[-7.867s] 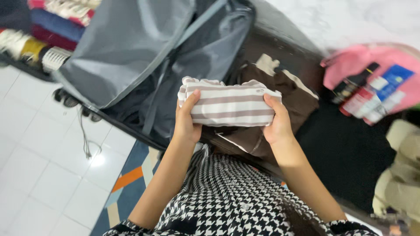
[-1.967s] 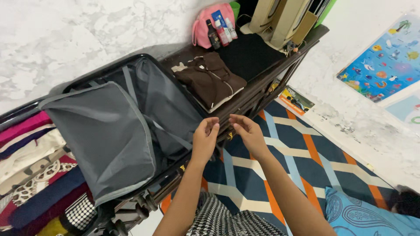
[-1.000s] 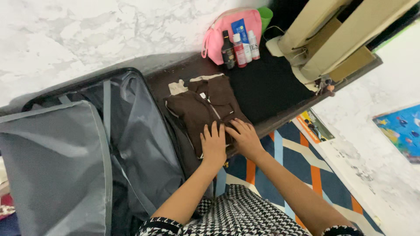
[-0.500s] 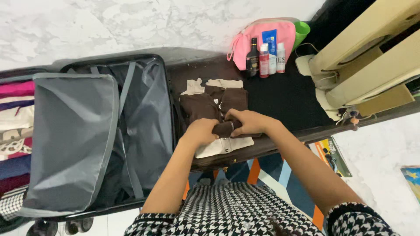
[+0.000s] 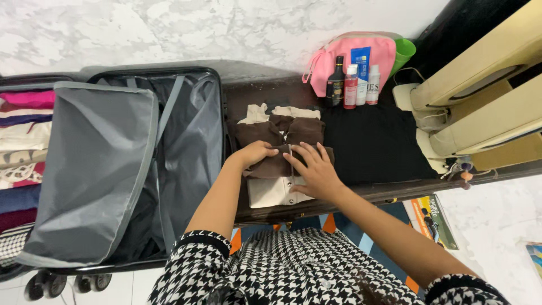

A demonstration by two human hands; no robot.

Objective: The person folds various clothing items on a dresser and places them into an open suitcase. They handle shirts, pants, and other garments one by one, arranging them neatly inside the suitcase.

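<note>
A brown garment with a cream lining (image 5: 289, 131) lies folded on a dark wooden table (image 5: 395, 189). Its lower part is turned up, so the cream inside (image 5: 271, 193) shows below. My left hand (image 5: 254, 153) curls over the left end of the turned-up brown fold and grips it. My right hand (image 5: 313, 169) rests flat on the fold and the cream part, fingers spread, holding nothing.
An open suitcase with a grey zip divider (image 5: 96, 164) lies left of the table, with folded clothes (image 5: 25, 147) stacked in its far half. A black cloth (image 5: 372, 141), pink pouch (image 5: 361, 48), small bottles (image 5: 351, 86), green cup (image 5: 404, 51) and beige bags (image 5: 480, 96) occupy the table. A book (image 5: 432, 220) lies on the floor.
The striped cloth I held earlier is gone from my hands. Both hands came onto the brown garment and turned its lower part up. My right hand has since let go and lies flat.
</note>
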